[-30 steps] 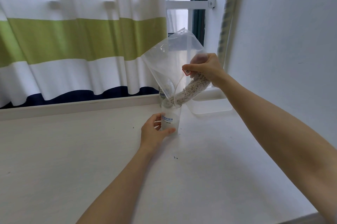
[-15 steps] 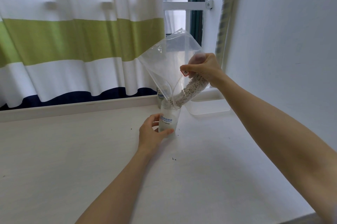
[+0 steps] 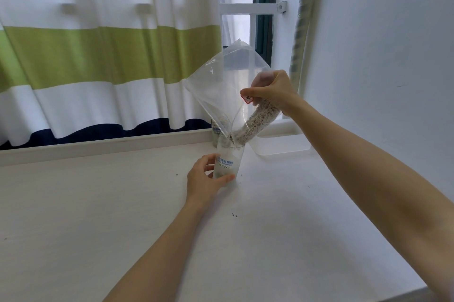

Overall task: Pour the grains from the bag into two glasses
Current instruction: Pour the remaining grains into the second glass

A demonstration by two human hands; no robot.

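both hands are busy near the middle of the frame: the left hand [image 3: 205, 180] curls its thumb and fingers round the lower part of the near glass [image 3: 228, 162], pinning it upright on the desk [image 3: 98, 203], while the right hand [image 3: 272, 90] is clenched on a gathered fold of the clear plastic bag [image 3: 221, 85], held above and to the right of the glass. the right forearm comes in from the lower right edge, wrist bent so the bag tips down to the left; the left forearm rises from the bottom centre.

the grains [image 3: 258, 119] lie in a sagging tube of plastic running from under the right hand down to a corner of the bag poked into the glass mouth. the film looks thin, limp and slick, so it likely needs a bunched grip close to the load, as here, or the tube could flop off the rim. the grains seem light and free-running. the glass looks light, smooth and easy to tip, so bracing it low makes sense.

a second glass [image 3: 216, 127], already holding grains, stands just behind, partly hidden by the bag. a few spilled specks [image 3: 234, 215] dot the desk.
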